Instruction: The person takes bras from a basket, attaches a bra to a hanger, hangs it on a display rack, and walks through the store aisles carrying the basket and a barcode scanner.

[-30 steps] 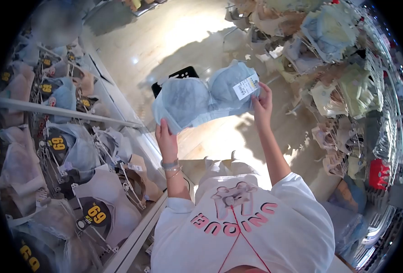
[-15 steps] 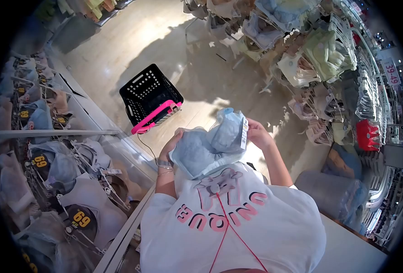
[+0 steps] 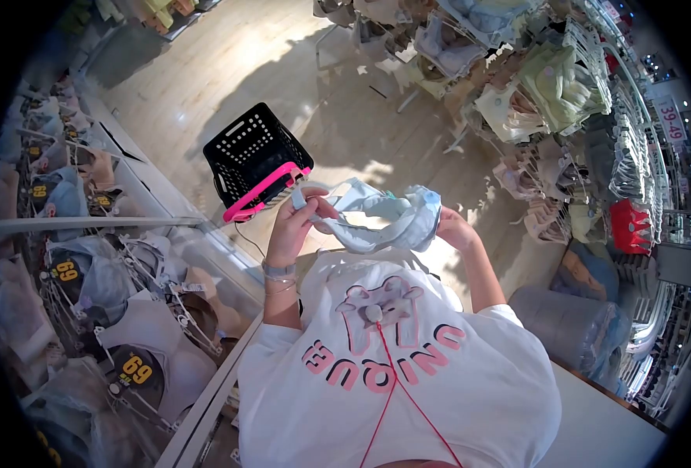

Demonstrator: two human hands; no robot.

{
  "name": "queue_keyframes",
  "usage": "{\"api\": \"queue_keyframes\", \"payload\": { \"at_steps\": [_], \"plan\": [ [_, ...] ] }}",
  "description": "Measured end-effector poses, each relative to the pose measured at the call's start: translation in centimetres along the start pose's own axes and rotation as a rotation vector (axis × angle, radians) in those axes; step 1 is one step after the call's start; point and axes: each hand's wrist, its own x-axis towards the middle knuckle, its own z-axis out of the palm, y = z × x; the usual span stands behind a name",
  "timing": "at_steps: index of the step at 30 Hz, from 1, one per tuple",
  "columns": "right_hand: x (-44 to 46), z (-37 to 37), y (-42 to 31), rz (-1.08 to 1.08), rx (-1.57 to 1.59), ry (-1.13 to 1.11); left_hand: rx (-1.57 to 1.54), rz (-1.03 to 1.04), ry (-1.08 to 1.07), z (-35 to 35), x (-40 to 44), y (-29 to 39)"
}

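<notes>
A light blue bra (image 3: 396, 222) is stretched between my two hands in front of my chest. My left hand (image 3: 295, 226), with bands on its wrist, pinches the strap end at the left. At the other side my right hand (image 3: 456, 229) grips the outer cup, its fingertips partly hidden behind the fabric. The bra's inner side and open curve face up toward me. Beyond my left hand, a black shopping basket (image 3: 244, 148) with a pink handle (image 3: 263, 191) stands on the floor.
On the left, display racks (image 3: 96, 226) hold bras with "69" tags (image 3: 136, 368). Bras on hangers (image 3: 560, 86) crowd the rack at right, with a red garment (image 3: 630, 226) among them. A plastic-wrapped bundle (image 3: 564, 324) lies at my right. Pale floor (image 3: 283, 78) stretches ahead.
The bra has been turned from its outer cups facing me to its inner side facing up. My left hand has risen and now pinches the strap end; the white label is out of sight.
</notes>
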Motion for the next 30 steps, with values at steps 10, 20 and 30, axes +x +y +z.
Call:
{"api": "queue_keyframes", "payload": {
  "at_steps": [10, 20, 30],
  "plan": [
    [1.3, -2.5, 3.9, 0.288, 0.096, -0.077, 0.358, 0.020, 0.005, 4.7, -1.6, 3.5],
    [6.5, -2.1, 2.0, 0.030, -0.110, -0.263, 0.959, 0.409, 0.292, 4.4, -2.6, 3.5],
    [9.9, 5.7, 3.2, 0.081, -0.129, -0.327, 1.048, 0.438, 0.295, 3.7, -2.2, 4.2]
  ]
}}
